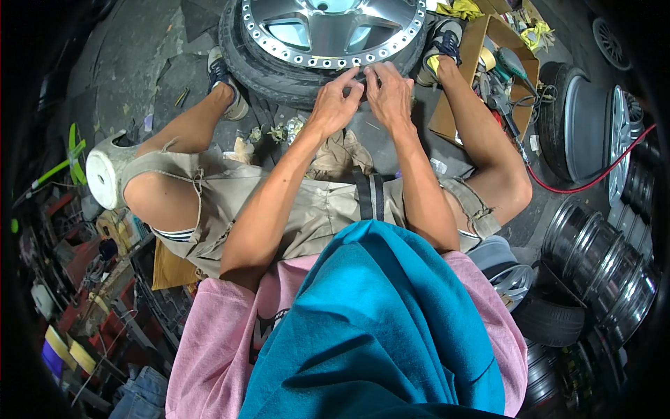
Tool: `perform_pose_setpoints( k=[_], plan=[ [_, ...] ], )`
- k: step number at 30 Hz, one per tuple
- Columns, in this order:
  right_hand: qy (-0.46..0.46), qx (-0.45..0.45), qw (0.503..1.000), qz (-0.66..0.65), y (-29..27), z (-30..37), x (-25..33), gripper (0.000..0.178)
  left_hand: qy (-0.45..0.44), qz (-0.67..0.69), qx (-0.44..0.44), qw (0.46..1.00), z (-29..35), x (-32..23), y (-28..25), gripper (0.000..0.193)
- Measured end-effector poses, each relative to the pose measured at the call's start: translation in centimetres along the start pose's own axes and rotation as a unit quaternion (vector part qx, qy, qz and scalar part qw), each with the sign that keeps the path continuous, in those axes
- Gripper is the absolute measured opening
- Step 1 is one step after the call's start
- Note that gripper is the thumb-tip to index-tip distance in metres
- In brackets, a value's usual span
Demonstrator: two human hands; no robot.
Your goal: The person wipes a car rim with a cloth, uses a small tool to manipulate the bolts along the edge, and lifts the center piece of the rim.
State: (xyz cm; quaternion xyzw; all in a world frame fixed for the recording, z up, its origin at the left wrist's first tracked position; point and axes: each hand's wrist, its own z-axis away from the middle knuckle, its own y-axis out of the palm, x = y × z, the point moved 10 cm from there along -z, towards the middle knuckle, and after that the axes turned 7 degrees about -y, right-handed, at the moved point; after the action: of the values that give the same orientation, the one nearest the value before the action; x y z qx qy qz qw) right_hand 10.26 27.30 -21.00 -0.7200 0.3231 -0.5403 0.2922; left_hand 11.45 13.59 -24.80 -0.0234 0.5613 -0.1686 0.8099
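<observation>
A tyre (269, 85) with a silver alloy wheel (317, 35) in it lies flat between my feet, its polished lip dotted with bolt holes. My left hand (338, 103) meets the near edge of that lip, thumb and fingertips drawn together beside a small yellow bit. Close by on the right is my right hand (390, 96), its fingers bent down over the same edge. Whatever the fingertips pinch is too small to make out. A crumpled tan cloth (340, 155) rests on the floor below my wrists.
An open cardboard box (452, 112) of tools and a yellow tape roll (486, 59) stands beside my right leg. A red hose (593, 187) crosses the right side. Tyres and chrome rims (593, 262) are stacked there. A white bucket-like object (105, 174) stands by my left knee.
</observation>
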Motion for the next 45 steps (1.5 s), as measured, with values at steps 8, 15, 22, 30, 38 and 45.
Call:
perform_pose_setpoints(
  k=[8,15,22,30,38,45],
  plan=[
    [-0.001,-0.004,1.000,-0.007,0.1,0.1,0.0,0.019,0.017,-0.012,-0.004,1.000,-0.1,-0.4,-0.1,0.051],
    [0.004,0.005,0.997,-0.083,1.1,0.2,-0.9,0.020,0.016,-0.044,-0.008,0.999,-0.1,-0.2,-0.3,0.048],
    [0.026,0.003,0.991,-0.130,0.8,0.6,-1.2,0.020,-0.027,0.007,0.010,1.000,0.8,-0.5,-0.7,0.045],
    [0.036,0.001,0.996,-0.078,1.4,0.8,-0.9,0.019,-0.019,0.000,0.004,1.000,0.3,-0.5,-0.6,0.045],
    [0.038,0.023,0.983,-0.180,2.4,1.2,-0.8,0.022,-0.025,-0.011,0.004,1.000,0.4,-0.5,-1.4,0.044],
    [0.039,-0.052,0.991,-0.115,0.8,1.3,-0.5,0.020,-0.004,-0.009,0.024,1.000,0.3,0.0,-1.4,0.043]
  ],
)
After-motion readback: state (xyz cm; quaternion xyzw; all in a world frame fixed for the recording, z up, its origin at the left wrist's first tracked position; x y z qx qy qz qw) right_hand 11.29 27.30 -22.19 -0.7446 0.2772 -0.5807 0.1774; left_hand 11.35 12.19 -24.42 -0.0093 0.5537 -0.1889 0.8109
